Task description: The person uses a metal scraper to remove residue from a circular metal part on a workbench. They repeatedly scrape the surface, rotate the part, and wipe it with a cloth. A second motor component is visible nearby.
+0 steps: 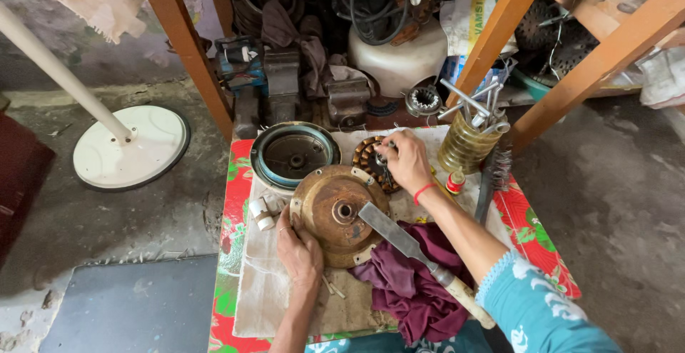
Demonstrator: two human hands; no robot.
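Observation:
My left hand (300, 249) rests on the near left rim of a rusty round metal motor cover (330, 214) on a low table. My right hand (404, 159) reaches over it to a copper-wound stator ring (368, 160) behind the cover, fingers closed on its top edge. A flat chisel with a pale handle (407, 242) lies across the cover's right side, on a maroon cloth (414, 289).
A second round cover with a blue-grey rim (292, 154) sits at the table's back left. A jar of tools (467, 139), a small red-capped bottle (455, 182) and a wire brush (492, 174) stand right. Orange wooden frame legs (184, 42), vises and a white fan base (132, 146) surround the flower-patterned table (232, 203).

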